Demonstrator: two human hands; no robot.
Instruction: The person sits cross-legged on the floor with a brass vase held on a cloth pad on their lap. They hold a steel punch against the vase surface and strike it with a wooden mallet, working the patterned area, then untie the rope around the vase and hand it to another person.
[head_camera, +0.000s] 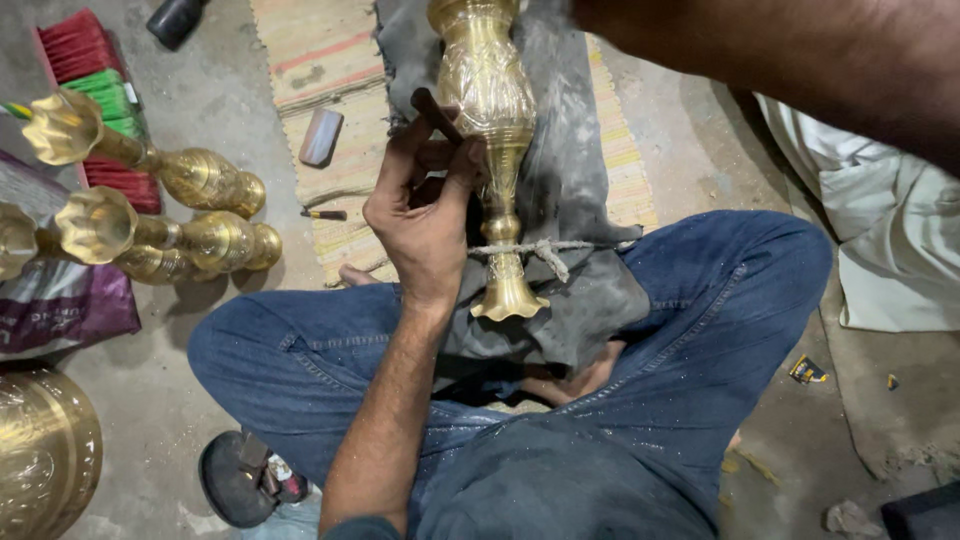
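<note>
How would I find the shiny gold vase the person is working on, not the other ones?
Start at the blue jeans of the cross-legged person. A grey cloth lies between the knees, and the brass vase lies on it. Unlike the vases piled at the left, it has a rope around its stem and the left hand pressing a dark tool against it.

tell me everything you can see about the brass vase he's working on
The brass vase is shiny gold with embossed leaf-like relief, a bulbous body, a narrow ribbed stem and a flared scalloped end. It lies lengthwise on a grey cloth, flared end toward the person, with a knotted cord around its stem. The left hand presses a dark tool against it.
</note>
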